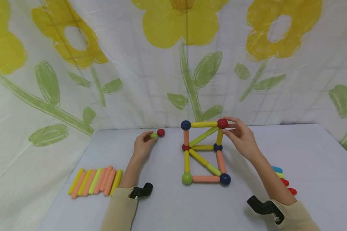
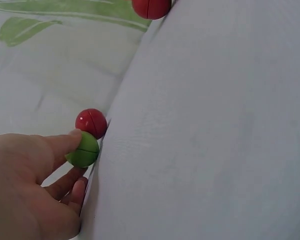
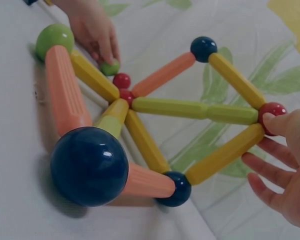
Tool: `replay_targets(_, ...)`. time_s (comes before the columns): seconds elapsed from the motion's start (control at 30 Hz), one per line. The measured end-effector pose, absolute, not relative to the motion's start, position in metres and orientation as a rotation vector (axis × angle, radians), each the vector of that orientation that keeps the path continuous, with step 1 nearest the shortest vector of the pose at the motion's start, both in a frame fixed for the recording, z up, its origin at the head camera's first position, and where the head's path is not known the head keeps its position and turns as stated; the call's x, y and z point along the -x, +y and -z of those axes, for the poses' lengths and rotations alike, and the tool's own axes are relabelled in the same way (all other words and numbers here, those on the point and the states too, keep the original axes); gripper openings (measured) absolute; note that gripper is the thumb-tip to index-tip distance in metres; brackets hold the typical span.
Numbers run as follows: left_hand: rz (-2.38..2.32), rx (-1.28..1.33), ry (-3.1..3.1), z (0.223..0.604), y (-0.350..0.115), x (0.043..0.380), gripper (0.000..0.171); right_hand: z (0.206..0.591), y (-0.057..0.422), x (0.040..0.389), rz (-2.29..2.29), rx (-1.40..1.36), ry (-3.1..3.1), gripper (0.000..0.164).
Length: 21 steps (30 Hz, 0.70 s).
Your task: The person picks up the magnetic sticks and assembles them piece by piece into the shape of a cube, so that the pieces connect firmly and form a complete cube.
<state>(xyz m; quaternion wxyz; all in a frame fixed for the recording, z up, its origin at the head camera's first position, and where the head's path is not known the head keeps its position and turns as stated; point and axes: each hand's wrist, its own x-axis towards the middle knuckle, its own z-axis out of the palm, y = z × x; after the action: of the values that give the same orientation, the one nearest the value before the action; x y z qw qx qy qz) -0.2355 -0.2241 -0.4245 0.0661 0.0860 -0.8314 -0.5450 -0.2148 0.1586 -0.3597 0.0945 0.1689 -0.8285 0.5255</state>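
Note:
My left hand (image 1: 141, 146) pinches a green ball (image 2: 83, 151) at the table's far edge, right beside a loose red ball (image 2: 91, 123). A frame of magnetic sticks and balls stands right of the middle. My right hand (image 1: 243, 138) grips the red ball (image 1: 222, 123) at its upper right corner between thumb and fingers. From that corner a yellow stick (image 1: 203, 124) runs left to a dark blue ball (image 1: 186, 125), and a green diagonal stick (image 3: 190, 108) slopes down to a red ball (image 1: 185, 147). A green ball (image 1: 187, 178) and a dark blue ball (image 1: 225, 179) form the near corners.
A row of yellow, orange and green sticks (image 1: 95, 182) lies on the table (image 1: 173, 208) at the left. Several blue, green and red pieces (image 1: 284, 181) lie at the right, partly behind my right forearm. A flowered curtain (image 1: 150, 86) hangs behind the table.

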Motion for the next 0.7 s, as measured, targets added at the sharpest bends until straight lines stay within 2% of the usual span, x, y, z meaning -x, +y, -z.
replay_targets(0.27,1.637,-0.288,-2.46,0.416,-0.222,0.231,0.043,0.361,0.158,0.214,-1.548,-0.497,-2.46,0.05)
replay_targets(0.7,1.873,-0.16,-2.322,0.361,-0.215,0.207,0.044,0.361,0.157,0.213,-1.507,-0.515,-2.426,0.046)
